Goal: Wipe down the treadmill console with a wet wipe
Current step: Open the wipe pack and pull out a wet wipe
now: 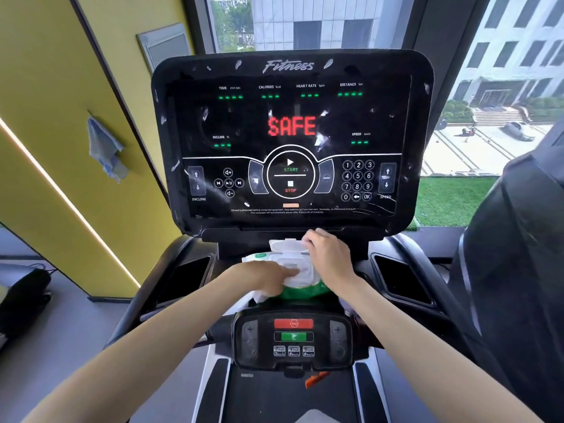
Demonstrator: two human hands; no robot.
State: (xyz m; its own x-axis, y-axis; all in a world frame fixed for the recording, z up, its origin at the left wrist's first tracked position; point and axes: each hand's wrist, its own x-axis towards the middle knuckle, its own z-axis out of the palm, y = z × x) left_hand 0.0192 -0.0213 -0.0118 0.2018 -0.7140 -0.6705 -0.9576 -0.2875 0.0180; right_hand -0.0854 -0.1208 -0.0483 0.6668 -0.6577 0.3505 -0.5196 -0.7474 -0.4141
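The black treadmill console (290, 68) stands upright ahead, smeared with white specks and showing "SAFE" in red. On the ledge below it lies a white and green wet wipe pack (305, 290) with its clear flip lid (285, 246) raised. My right hand (329, 254) grips the lid's right edge and holds it up. My left hand (268, 277) lies across the pack with its fingertips at the dispensing opening. Whether they pinch a wipe is hidden. A white fold shows under the left palm.
A lower control panel (293, 337) with red and green buttons sits close to me. Cup holders (183, 279) flank the ledge. A blue cloth (105, 148) hangs on the yellow wall at left. A second machine (518, 254) stands at right, with windows behind.
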